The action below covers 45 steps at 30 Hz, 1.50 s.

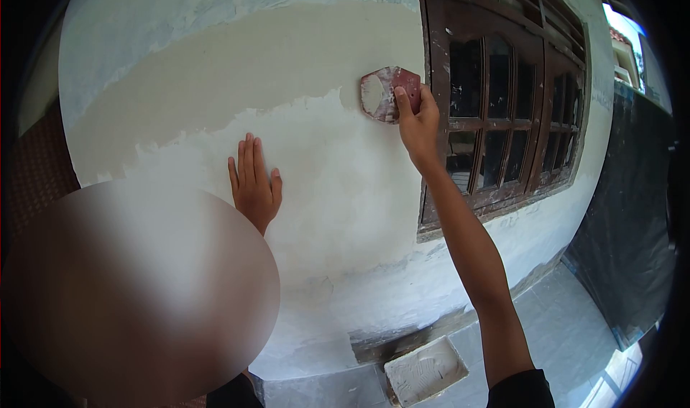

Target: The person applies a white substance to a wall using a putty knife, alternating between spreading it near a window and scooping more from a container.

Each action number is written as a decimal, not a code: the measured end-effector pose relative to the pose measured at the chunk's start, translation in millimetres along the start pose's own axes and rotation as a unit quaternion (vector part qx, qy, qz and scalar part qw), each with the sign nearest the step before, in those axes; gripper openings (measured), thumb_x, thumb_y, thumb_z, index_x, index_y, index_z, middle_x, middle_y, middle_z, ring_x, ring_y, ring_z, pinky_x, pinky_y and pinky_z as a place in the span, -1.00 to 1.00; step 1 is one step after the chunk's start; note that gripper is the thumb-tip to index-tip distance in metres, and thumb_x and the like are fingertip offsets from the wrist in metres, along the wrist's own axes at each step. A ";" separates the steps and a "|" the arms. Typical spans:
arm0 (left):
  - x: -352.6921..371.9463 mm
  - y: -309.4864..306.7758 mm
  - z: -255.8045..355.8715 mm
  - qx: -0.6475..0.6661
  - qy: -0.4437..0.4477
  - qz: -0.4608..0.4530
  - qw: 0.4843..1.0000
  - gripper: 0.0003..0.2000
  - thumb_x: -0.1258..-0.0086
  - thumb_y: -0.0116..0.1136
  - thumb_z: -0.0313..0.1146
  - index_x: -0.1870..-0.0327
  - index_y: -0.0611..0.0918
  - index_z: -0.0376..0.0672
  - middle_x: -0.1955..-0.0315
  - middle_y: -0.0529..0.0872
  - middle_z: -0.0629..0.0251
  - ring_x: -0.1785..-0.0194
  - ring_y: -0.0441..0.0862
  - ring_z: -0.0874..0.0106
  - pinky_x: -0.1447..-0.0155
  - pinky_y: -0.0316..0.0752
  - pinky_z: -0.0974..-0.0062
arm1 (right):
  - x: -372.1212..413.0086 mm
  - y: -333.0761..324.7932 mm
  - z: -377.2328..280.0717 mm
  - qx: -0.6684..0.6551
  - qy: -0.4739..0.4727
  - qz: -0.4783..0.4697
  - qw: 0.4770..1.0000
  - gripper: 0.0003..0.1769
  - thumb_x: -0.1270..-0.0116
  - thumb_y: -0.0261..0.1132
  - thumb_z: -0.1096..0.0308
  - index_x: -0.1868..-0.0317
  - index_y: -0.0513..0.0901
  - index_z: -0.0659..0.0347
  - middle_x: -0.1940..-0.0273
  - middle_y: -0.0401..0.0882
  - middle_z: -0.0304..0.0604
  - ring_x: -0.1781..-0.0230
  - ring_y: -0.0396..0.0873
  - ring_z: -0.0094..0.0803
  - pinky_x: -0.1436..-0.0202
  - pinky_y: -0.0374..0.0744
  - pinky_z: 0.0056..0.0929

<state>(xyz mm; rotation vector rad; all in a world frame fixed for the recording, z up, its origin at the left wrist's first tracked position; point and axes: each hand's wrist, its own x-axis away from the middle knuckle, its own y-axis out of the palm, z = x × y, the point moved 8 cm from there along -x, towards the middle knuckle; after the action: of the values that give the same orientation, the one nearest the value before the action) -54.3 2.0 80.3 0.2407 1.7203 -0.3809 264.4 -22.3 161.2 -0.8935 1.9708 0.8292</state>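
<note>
My right hand (417,120) holds a dark red scraper (389,93) smeared with white putty and presses it flat to the wall (316,70), just left of the window frame. The scraper sits at the border between the beige upper band and the white puttied patch (338,185). My left hand (253,184) lies flat on the white patch, fingers together and pointing up, holding nothing. A large blurred round shape (136,293) hides my left forearm and the lower left of the view.
A dark brown wooden window (503,106) with several panes and paint splashes stands right of the scraper. On the grey tiled floor (560,329) below lies a white tray of putty (424,370). Black sheeting (632,221) hangs at the far right.
</note>
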 end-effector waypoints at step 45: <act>455.0 -1.6 308.6 0.341 -0.280 -0.398 0.805 -0.48 -0.59 0.00 -0.30 -0.49 0.28 -0.31 -0.40 0.41 -0.11 -0.48 0.35 0.02 -0.54 0.24 0.13 | 467.4 -423.6 255.5 -0.066 0.656 0.009 0.752 -0.73 -0.57 0.17 0.33 -0.18 0.60 0.20 -0.04 0.65 -0.25 -0.01 0.61 -0.48 -0.17 0.57 -0.43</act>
<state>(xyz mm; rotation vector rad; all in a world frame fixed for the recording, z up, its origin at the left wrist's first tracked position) 142.8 -141.1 -412.6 -0.1065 0.9521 -1.5435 508.4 -180.8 -454.0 -1.8607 3.0916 0.2603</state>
